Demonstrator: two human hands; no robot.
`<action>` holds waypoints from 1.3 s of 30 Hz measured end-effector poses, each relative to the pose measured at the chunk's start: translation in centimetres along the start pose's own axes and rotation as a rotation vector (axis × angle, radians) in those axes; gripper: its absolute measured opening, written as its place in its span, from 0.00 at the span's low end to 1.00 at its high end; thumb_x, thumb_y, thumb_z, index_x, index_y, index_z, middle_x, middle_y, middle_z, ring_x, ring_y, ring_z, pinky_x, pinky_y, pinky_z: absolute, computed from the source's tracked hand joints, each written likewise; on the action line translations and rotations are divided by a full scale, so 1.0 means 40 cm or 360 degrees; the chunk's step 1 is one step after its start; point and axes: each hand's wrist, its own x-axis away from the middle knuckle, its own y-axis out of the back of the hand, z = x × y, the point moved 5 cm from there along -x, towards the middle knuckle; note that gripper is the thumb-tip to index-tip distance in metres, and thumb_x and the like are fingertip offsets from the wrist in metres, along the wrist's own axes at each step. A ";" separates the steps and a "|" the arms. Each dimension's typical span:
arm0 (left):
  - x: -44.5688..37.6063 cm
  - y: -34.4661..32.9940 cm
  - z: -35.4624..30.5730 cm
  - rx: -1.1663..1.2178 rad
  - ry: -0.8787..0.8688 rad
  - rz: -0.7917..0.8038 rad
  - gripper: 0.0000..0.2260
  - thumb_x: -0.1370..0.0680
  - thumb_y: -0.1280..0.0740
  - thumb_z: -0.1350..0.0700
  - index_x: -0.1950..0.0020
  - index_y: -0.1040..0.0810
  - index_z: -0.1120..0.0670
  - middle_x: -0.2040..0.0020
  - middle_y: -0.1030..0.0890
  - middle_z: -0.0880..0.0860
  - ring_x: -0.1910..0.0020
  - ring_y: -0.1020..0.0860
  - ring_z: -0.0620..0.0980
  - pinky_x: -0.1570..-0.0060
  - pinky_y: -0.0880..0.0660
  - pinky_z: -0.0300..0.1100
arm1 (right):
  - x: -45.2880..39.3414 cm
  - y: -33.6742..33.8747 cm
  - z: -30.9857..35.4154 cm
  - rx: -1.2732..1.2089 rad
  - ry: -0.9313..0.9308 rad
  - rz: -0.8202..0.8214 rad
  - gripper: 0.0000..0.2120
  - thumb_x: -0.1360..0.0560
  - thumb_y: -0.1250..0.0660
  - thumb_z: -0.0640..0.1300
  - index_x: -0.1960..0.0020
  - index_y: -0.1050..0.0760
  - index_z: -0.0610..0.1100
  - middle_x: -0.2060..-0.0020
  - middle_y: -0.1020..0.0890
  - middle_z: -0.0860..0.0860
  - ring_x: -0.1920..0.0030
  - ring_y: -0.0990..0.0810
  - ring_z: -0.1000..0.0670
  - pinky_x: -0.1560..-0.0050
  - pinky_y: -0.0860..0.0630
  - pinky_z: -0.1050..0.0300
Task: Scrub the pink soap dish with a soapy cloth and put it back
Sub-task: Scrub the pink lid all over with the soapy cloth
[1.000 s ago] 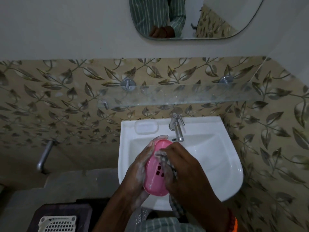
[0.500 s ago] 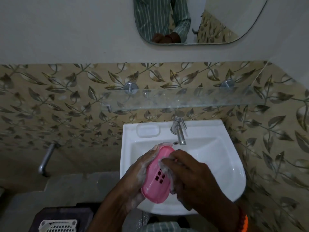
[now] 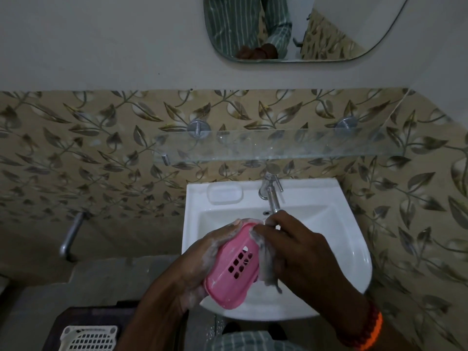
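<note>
Item: pink soap dish (image 3: 234, 271), being held tilted over the white basin (image 3: 352, 252), slotted side up. Left hand (image 3: 200, 262), lathered, is cupping its 9 o'clock edge, fingers curled around it. Right hand (image 3: 301, 252) is pinching a wet cloth (image 3: 266, 262) against the 3 o'clock rim. Advice: brace firmly, since soap makes plastic slippery; work cloth into the slots; empty recess (image 3: 225, 194) at 12 o'clock is probably awaiting its return.

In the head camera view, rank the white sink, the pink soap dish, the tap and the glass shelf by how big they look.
1. White sink and glass shelf: both look largest; the shelf is wider but thin, so I won't rank them.
2. Pink soap dish, though it is held nearer the camera.
3. Tap.
</note>
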 end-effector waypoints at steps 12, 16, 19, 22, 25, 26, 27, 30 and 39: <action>-0.014 -0.009 0.006 0.0033 -0.0013 -0.0047 0.15 0.20 0.37 0.44 0.43 0.14 0.48 0.46 0.15 0.62 0.52 0.17 0.58 0.46 0.20 0.56 | -0.001 0.010 -0.007 0.0002 -0.0034 0.0051 0.17 0.28 0.29 0.50 0.41 0.23 0.45 0.49 0.22 0.49 0.62 0.21 0.55 0.67 0.22 0.66; -0.028 -0.016 0.002 0.0205 -0.0006 -0.0104 0.19 0.21 0.37 0.43 0.35 0.17 0.50 0.38 0.18 0.66 0.42 0.18 0.64 0.41 0.22 0.59 | 0.049 -0.068 0.099 -0.0100 0.0194 0.0069 0.15 0.28 0.33 0.39 0.42 0.25 0.47 0.49 0.20 0.50 0.55 0.20 0.51 0.60 0.18 0.54; -0.037 -0.019 0.002 0.0364 0.0007 -0.0070 0.20 0.19 0.38 0.43 0.33 0.19 0.52 0.39 0.18 0.69 0.45 0.18 0.65 0.44 0.21 0.56 | 0.060 -0.079 0.124 -0.0137 0.0267 0.0149 0.16 0.29 0.30 0.40 0.43 0.24 0.49 0.50 0.21 0.52 0.57 0.21 0.51 0.70 0.21 0.55; -0.043 -0.028 0.007 0.0426 0.0004 -0.0062 0.20 0.19 0.38 0.43 0.36 0.17 0.52 0.38 0.18 0.67 0.45 0.18 0.62 0.40 0.22 0.58 | 0.023 -0.042 0.062 -0.0149 0.0044 -0.0062 0.14 0.28 0.32 0.39 0.42 0.22 0.46 0.50 0.20 0.50 0.59 0.20 0.51 0.70 0.21 0.58; -0.050 -0.022 0.013 0.0408 -0.0014 -0.0140 0.19 0.20 0.36 0.43 0.38 0.16 0.53 0.40 0.17 0.65 0.44 0.19 0.62 0.40 0.24 0.58 | 0.007 -0.043 0.025 -0.0152 -0.0195 -0.0208 0.11 0.25 0.32 0.41 0.43 0.21 0.43 0.51 0.21 0.49 0.61 0.20 0.49 0.68 0.20 0.54; -0.052 -0.021 0.014 0.0428 -0.0017 -0.0134 0.20 0.20 0.36 0.44 0.36 0.17 0.53 0.40 0.18 0.64 0.43 0.19 0.63 0.40 0.23 0.58 | 0.014 -0.051 0.035 -0.0175 -0.0187 -0.0230 0.11 0.25 0.32 0.40 0.43 0.22 0.43 0.51 0.21 0.50 0.61 0.19 0.49 0.68 0.20 0.54; -0.051 -0.020 0.014 0.0472 -0.0013 -0.0117 0.20 0.20 0.36 0.44 0.34 0.18 0.53 0.39 0.18 0.65 0.43 0.18 0.63 0.42 0.22 0.57 | 0.022 -0.058 0.055 -0.0211 -0.0132 -0.0206 0.12 0.26 0.31 0.38 0.43 0.22 0.44 0.50 0.21 0.50 0.61 0.19 0.49 0.68 0.19 0.55; -0.052 -0.026 0.013 0.0611 0.0013 0.0001 0.19 0.18 0.38 0.45 0.35 0.18 0.52 0.42 0.17 0.68 0.50 0.16 0.61 0.52 0.17 0.52 | 0.045 -0.058 0.102 -0.0253 0.0055 -0.0060 0.18 0.32 0.26 0.36 0.43 0.23 0.45 0.48 0.20 0.50 0.61 0.17 0.49 0.67 0.19 0.59; -0.063 -0.018 0.015 0.0566 -0.0004 -0.0025 0.18 0.21 0.35 0.44 0.38 0.15 0.52 0.43 0.17 0.65 0.50 0.17 0.59 0.51 0.18 0.52 | 0.022 -0.052 0.098 -0.0315 -0.0065 -0.0064 0.10 0.26 0.31 0.42 0.45 0.22 0.46 0.50 0.21 0.52 0.60 0.18 0.50 0.66 0.19 0.59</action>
